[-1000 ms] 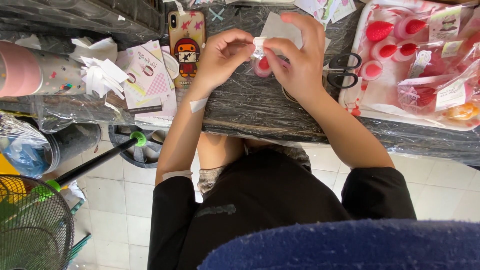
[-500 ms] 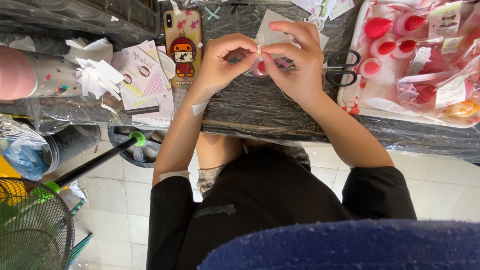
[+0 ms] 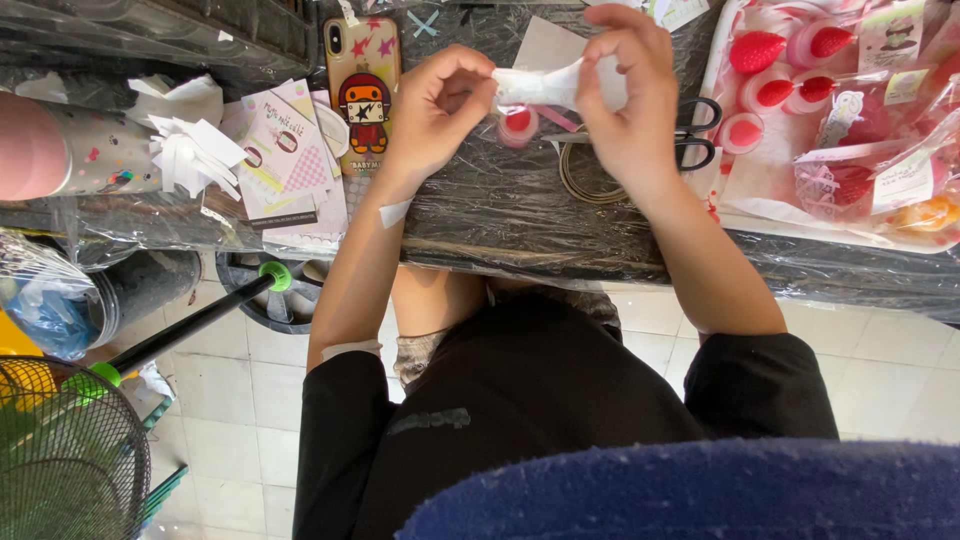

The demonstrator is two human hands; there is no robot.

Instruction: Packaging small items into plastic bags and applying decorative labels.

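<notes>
Seen from above, a person's two hands meet over a black plastic-wrapped table (image 3: 500,215). The left hand (image 3: 435,110) and right hand (image 3: 625,90) each pinch one end of a small white paper strip (image 3: 535,85), stretched between the fingertips. Just below the strip sits a small red-topped cup (image 3: 518,125). Beyond the left hand lies a phone (image 3: 362,85) — beside the right wrist, black scissors (image 3: 695,135) and a tray of strawberries (image 3: 800,170).
</notes>
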